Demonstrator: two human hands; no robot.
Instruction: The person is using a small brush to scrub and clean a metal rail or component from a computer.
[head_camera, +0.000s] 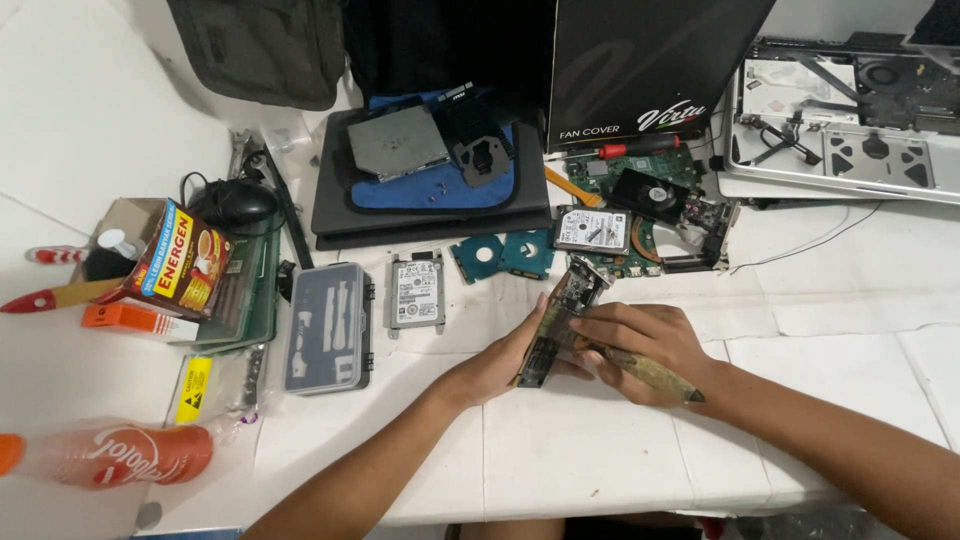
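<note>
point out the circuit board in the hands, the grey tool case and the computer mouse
circuit board (560, 318), head view, on its upper half above the hands
grey tool case (329, 328), head view, middle of its clear lid
computer mouse (238, 204), head view, top of its black shell

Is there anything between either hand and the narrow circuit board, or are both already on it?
Nothing visible stands between them. The left hand supports the circuit board from below and the right hand grips it from above, both touching it directly. The nearest hard drive lies apart on the table.
</note>
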